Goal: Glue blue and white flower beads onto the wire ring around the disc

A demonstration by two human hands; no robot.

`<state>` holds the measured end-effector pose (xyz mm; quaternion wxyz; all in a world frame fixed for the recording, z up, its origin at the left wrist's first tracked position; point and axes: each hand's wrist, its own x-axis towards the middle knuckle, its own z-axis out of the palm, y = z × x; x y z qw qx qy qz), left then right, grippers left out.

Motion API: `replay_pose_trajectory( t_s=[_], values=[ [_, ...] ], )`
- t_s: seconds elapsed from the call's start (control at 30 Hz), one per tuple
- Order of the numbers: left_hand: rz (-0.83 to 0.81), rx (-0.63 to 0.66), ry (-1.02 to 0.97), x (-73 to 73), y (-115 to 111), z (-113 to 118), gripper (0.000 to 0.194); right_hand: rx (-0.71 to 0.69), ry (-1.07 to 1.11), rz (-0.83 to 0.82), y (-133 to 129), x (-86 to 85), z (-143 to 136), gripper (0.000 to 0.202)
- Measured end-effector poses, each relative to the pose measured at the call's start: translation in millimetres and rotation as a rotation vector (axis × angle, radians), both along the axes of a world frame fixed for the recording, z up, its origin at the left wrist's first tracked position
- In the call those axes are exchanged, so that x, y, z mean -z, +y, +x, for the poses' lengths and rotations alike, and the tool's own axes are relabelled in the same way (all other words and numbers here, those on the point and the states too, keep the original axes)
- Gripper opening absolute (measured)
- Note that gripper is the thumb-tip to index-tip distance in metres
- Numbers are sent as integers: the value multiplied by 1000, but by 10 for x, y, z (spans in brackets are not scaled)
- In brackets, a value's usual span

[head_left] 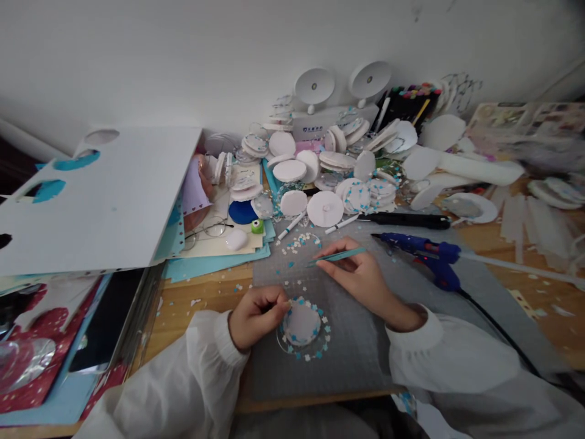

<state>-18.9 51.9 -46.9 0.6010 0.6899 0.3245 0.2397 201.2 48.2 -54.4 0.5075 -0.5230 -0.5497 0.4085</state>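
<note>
My right hand [361,277] is closed around teal tweezers [343,255], whose tips point left over scattered paper flowers. My left hand [260,314] has its fingers pinched together at the upper left edge of a round white disc [301,323]. Small blue and white flowers circle this disc, and a thin clear ring with more flowers lies around it. Whether the fingertips grip the disc or the ring is hard to make out. Loose flowers [299,244] lie on the grey cutting mat [356,360] just beyond both hands.
A blue glue gun [425,247] lies on the right, its cable running toward me. Behind the mat are piled white discs [325,208], two marker pens [292,225] and a black-handled tool [406,220]. A large white board [114,201] covers stacked papers at left. A green punch [257,226] sits nearby.
</note>
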Motion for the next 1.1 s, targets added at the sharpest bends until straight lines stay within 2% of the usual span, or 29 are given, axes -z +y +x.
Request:
replay_pose_trajectory(
  t_s=[0.47,0.8,1.0,1.1],
  values=[
    [18,1,27,-10,6,13,44,103,-180,124,6,65,40,14],
    [-5,-15,36,-6,-7,29,44,190,-342,216,18,-93,103,6],
    [-42,-47,54,11,-20,36,38,175,-419,177,11,-111,124,7],
    [-39,-52,56,11,-20,37,33,89,-415,129,0,-87,116,7]
  ],
)
